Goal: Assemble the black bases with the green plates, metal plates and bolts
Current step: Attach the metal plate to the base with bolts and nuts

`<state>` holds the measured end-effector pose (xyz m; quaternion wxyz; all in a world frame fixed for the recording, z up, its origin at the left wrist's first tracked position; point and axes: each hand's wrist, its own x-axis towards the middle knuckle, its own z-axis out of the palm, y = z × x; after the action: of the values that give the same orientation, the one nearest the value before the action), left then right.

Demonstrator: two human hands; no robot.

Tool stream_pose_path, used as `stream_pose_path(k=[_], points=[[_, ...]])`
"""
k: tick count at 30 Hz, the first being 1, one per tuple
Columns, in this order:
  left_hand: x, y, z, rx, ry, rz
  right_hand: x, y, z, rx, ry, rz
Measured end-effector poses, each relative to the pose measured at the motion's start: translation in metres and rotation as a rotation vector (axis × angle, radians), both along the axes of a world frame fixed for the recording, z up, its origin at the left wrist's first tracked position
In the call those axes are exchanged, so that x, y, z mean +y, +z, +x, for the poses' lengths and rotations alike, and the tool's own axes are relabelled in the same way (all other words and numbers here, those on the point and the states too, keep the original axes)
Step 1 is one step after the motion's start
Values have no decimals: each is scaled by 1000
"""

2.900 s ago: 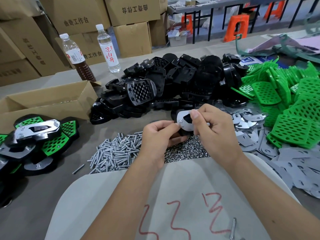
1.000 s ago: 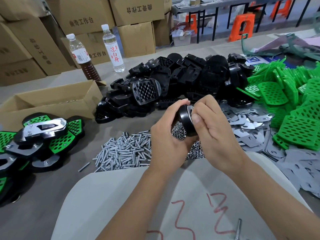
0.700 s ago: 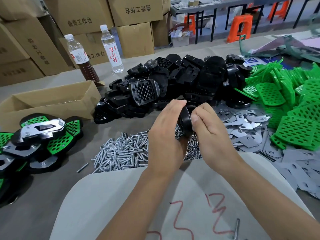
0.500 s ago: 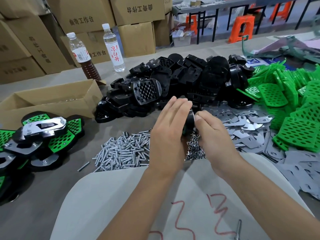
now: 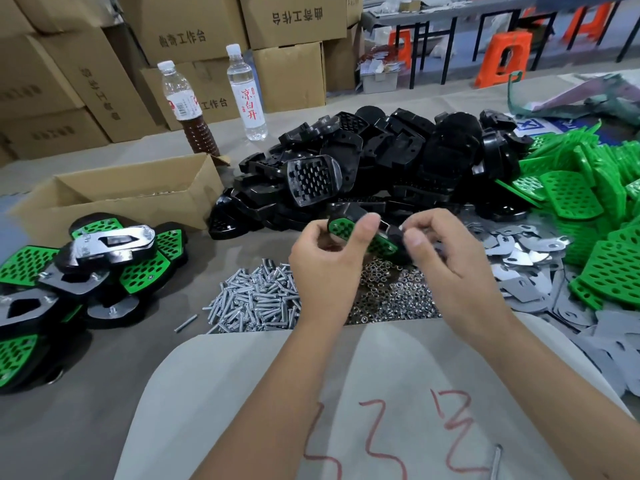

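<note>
Flipping it over now: the base [image 5: 363, 233], edge-on between flat palms half a second ago, shows its green plates up, held above the nuts [image 5: 391, 296]. Left hand [image 5: 329, 258] pinches one end with thumb on top; right hand [image 5: 446, 258] curls its fingers at the other end. Looks like a bolted unit being checked, bound for the finished pile [image 5: 86, 268].

Two bare forearms, sleeveless to the frame edge, left hand [image 5: 325, 261] and right hand [image 5: 446, 261] ringless

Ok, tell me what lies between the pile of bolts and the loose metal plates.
In the head view, a heap of small nuts lies between the bolts and the metal plates.
</note>
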<state>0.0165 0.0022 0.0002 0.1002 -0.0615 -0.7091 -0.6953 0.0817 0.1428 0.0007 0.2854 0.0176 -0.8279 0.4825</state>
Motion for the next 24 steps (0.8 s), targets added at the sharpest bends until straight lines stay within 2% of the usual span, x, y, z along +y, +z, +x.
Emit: stream_pose_path(k=[2, 4, 6, 9, 17, 24], points=[[-1, -2, -5, -136, -17, 67, -2, -3, -2, -75, 45, 36], [0, -3, -7, -190, -69, 109, -2, -6, -4, -44, -8, 23], [-1, -5, -7, -191, -135, 198, 3, -8, -6, -34, -52, -101], [-3, -7, -8, -156, -179, 196, 11, -10, -7, -105, -15, -249], [-4, -5, -8, -120, -240, 178, 16, -13, -8, -186, 69, -314], [0, -7, -9, -135, -296, 248, 13, -15, -9, -112, 69, -420]])
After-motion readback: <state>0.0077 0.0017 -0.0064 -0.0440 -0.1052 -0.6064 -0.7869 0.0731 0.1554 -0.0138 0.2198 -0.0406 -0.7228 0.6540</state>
